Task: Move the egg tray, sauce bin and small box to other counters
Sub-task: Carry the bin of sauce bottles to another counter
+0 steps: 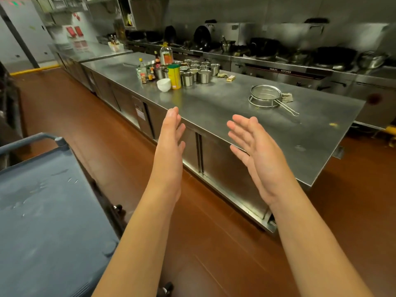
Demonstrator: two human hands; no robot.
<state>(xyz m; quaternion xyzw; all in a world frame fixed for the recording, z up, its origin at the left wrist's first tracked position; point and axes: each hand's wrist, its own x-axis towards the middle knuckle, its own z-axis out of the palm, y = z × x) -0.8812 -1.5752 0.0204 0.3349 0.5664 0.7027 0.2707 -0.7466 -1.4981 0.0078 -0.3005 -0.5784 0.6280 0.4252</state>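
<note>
My left hand [171, 144] and my right hand [255, 151] are both raised in front of me, fingers straight and apart, palms facing each other, holding nothing. They hover at the near edge of a long steel counter [225, 103]. A white bin with sauce bottles [115, 45] stands on the far counter at the back left. I see no egg tray and no small box.
On the counter stand several steel cups [197, 73], a yellow tin [174, 76], a white bowl [164, 84], bottles [147, 71] and a wire strainer [265, 96]. A blue cart [49, 211] is at my lower left. Stoves with woks line the back wall.
</note>
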